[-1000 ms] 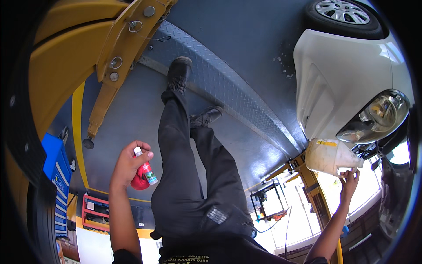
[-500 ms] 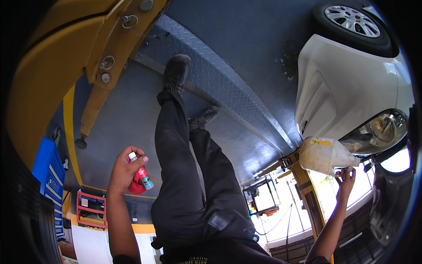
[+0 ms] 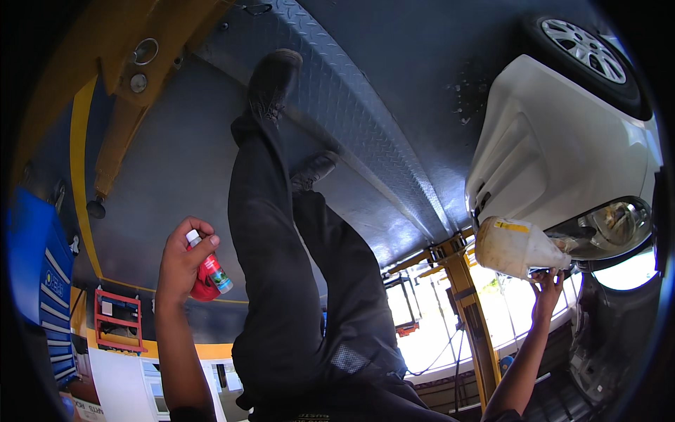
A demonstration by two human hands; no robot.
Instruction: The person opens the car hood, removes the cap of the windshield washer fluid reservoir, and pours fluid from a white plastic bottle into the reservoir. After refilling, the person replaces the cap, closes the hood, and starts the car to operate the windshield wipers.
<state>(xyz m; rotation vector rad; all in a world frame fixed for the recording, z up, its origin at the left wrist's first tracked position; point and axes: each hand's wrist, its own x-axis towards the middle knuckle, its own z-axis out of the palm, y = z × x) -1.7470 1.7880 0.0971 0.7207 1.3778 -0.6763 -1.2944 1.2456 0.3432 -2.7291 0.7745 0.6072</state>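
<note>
From where I stand, the person's left hand (image 3: 181, 259) is at eight o'clock of their view, its fingers curled around a small red bottle with white cap (image 3: 213, 270), tilted, contents hidden. At four o'clock, the stretched arm's right hand (image 3: 546, 290) grips a cloudy white plastic jug with yellow label (image 3: 508, 252), lying sideways near the white car's clear headlight (image 3: 613, 226); its contents I cannot tell.

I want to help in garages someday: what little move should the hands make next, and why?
Perhaps ease the right hand and its whitish jug slightly away from the headlight: they look close in this view, though I can't tell whether they touch. The left hand holds a small red bottle, so it isn't free.
</note>
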